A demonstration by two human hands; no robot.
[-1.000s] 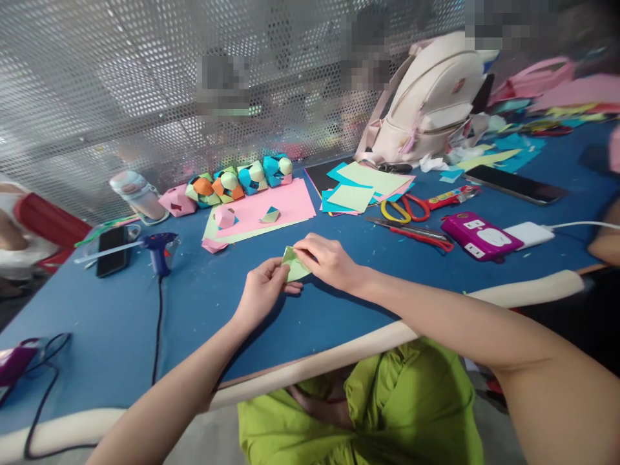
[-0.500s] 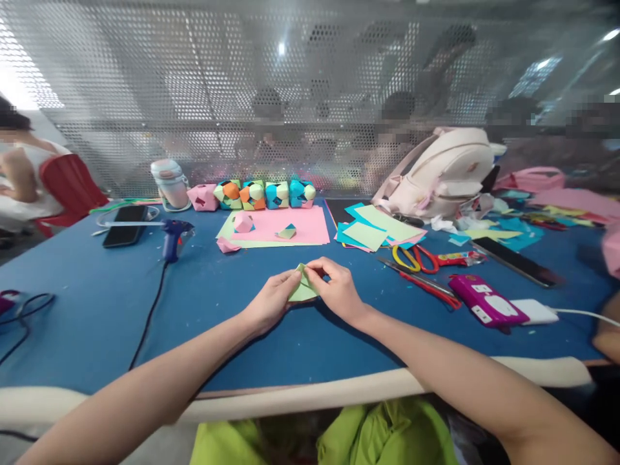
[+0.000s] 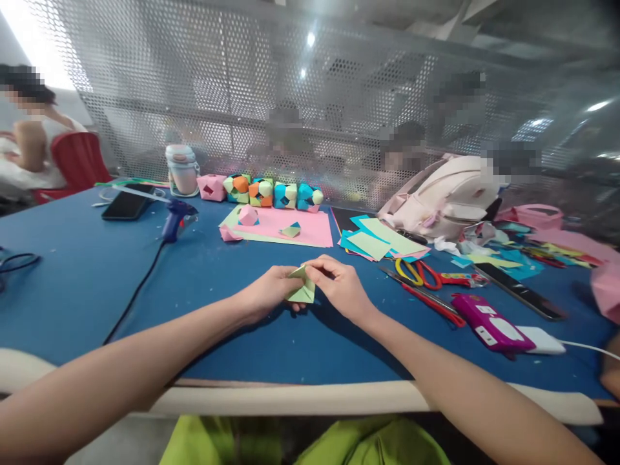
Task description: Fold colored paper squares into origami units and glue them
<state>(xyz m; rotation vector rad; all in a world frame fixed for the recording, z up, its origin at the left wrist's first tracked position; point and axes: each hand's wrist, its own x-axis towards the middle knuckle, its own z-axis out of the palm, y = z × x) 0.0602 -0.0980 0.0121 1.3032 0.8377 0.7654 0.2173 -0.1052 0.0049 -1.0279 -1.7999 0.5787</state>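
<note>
A small folded piece of light green paper (image 3: 304, 294) is held just above the blue table, between both hands. My left hand (image 3: 272, 290) grips its left side, thumb on top and fingertips showing underneath. At the paper's upper edge, my right hand (image 3: 336, 284) pinches it between thumb and forefinger. Beyond the hands lie pink and green sheets (image 3: 271, 227), bearing a pink folded paper piece (image 3: 248, 215) and a small green-and-blue one (image 3: 291, 229). Several finished folded paper cubes (image 3: 261, 192) stand in a row behind them.
A blue glue gun (image 3: 177, 219) and a black phone (image 3: 126, 203) lie left, near a bottle (image 3: 183, 171). To the right are loose paper sheets (image 3: 382, 237), scissors (image 3: 421, 274), a cutter knife (image 3: 431, 303), a purple power bank (image 3: 491, 323), another phone (image 3: 520, 290) and a backpack (image 3: 445, 197).
The camera view has tilted and shifted slightly. The green paper has turned a little in my hands, and my right fingers now sit over its upper edge.
</note>
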